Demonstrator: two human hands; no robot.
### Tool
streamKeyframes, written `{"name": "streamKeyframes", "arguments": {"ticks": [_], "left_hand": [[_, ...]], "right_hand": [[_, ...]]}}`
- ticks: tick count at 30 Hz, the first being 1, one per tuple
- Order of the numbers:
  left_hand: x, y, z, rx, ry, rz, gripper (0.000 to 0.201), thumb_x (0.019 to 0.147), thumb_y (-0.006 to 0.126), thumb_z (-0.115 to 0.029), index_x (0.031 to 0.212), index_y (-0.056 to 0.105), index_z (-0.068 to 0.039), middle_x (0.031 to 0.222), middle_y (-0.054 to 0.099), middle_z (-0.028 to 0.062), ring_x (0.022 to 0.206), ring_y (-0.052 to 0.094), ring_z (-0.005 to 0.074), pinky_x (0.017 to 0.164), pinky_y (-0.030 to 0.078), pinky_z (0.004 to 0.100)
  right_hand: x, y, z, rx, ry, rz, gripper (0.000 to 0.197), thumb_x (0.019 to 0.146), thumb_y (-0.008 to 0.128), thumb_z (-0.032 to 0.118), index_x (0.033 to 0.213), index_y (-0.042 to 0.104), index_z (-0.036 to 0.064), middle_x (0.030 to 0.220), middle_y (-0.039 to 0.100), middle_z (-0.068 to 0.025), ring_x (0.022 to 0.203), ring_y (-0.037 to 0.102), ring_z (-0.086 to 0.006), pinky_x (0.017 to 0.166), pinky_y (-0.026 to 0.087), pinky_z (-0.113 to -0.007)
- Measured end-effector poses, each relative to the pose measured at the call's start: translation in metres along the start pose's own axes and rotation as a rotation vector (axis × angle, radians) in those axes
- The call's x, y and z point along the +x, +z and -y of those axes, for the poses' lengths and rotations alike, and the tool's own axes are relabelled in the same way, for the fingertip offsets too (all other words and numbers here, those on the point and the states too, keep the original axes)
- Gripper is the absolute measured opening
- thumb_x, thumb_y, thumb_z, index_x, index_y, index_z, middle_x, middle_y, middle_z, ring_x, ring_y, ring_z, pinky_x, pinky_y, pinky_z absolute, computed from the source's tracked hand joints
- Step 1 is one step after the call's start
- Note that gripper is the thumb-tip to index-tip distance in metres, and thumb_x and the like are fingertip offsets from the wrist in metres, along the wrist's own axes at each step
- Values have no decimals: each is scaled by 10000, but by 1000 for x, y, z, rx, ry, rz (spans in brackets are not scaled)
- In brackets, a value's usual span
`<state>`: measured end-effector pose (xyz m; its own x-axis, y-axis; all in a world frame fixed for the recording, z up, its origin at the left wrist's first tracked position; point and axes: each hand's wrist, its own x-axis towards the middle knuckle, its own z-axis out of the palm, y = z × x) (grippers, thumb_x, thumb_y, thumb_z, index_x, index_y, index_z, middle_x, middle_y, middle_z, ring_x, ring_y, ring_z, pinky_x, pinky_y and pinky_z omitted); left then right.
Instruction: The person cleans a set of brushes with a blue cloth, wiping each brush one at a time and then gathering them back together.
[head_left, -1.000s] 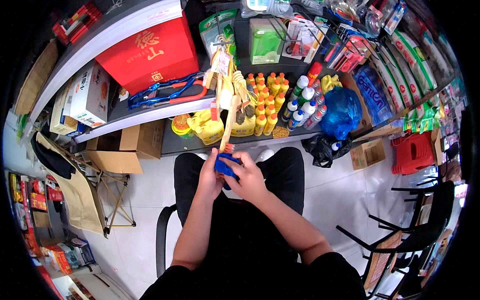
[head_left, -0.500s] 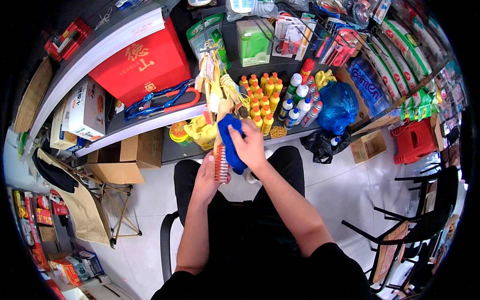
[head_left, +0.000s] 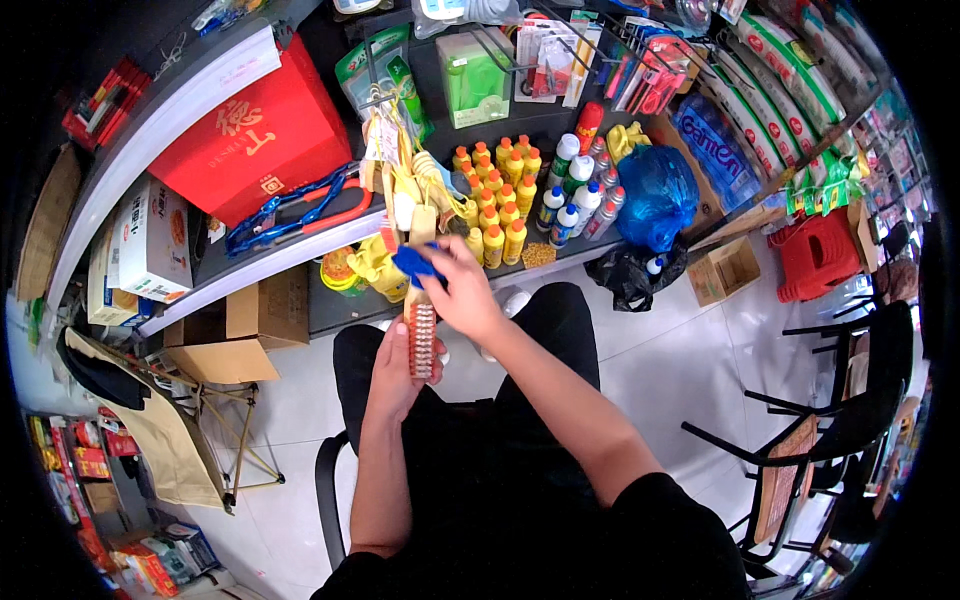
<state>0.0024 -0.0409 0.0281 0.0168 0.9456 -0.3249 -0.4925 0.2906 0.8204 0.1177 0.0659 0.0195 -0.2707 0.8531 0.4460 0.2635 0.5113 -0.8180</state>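
My left hand point(head_left: 394, 368) is closed around the head of a wooden scrub brush point(head_left: 422, 342), whose pale and reddish bristles face up. A bunched blue cloth point(head_left: 411, 263) lies over the brush's handle, pinched there by my right hand point(head_left: 463, 290). Much of the cloth is hidden under my right fingers. Just beyond my hands, several brushes with wooden handles and yellow cords point(head_left: 403, 165) hang from a hook on the shelf.
Yellow bottles point(head_left: 505, 200) stand in rows on the shelf, with spray cans point(head_left: 590, 205) beside them. A blue plastic bag point(head_left: 657, 197) and a black bag point(head_left: 628, 280) sit to the right. At left are a red box point(head_left: 250, 140), an open carton point(head_left: 265, 315) and a folding chair point(head_left: 150, 420).
The blue cloth, which hung long beside the brush, is now bunched over its handle. My right hand has shifted left, and more of the bristles show. The whole view has shifted slightly.
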Motion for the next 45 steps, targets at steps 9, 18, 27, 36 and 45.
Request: {"name": "streamKeyframes", "arguments": {"ticks": [9,18,27,36,45], "left_hand": [[-5,0,1,-40,-34,-50,355,996,310,-379,1136,451,-84,771,568,98,512,500,157,452,400,264],[1,-11,-2,-137,-57,-27,358,990,326,-397,1087,471,-85,773,581,104,512,498,158,455,386,268],[-2,-6,-2,-218,-76,13,353,990,332,-384,1099,471,-78,792,594,129,517,508,167,447,394,261],[-1,-8,10,-256,-61,-30,313,991,340,-298,1089,514,-56,743,620,138,473,528,194,403,402,266],[16,-23,22,-115,-26,-166,350,992,344,-335,1067,520,-42,807,642,119,591,607,175,484,504,263]], "right_hand": [[46,10,-10,-134,-20,-243,253,750,619,57,1001,598,39,998,536,-164,962,530,-357,858,433,-392],[2,12,-1,173,30,-43,235,760,632,81,979,571,24,996,519,-163,954,525,-360,840,430,-394],[37,32,-44,154,262,-455,217,837,598,87,1018,560,-25,960,597,-143,823,606,-232,716,484,-330],[-33,24,19,1557,800,-146,272,935,483,174,1169,514,38,959,603,-52,827,590,-145,731,487,-292],[-88,13,-25,961,779,201,191,905,516,135,1068,573,52,911,598,-11,820,569,-98,733,469,-255]]}}
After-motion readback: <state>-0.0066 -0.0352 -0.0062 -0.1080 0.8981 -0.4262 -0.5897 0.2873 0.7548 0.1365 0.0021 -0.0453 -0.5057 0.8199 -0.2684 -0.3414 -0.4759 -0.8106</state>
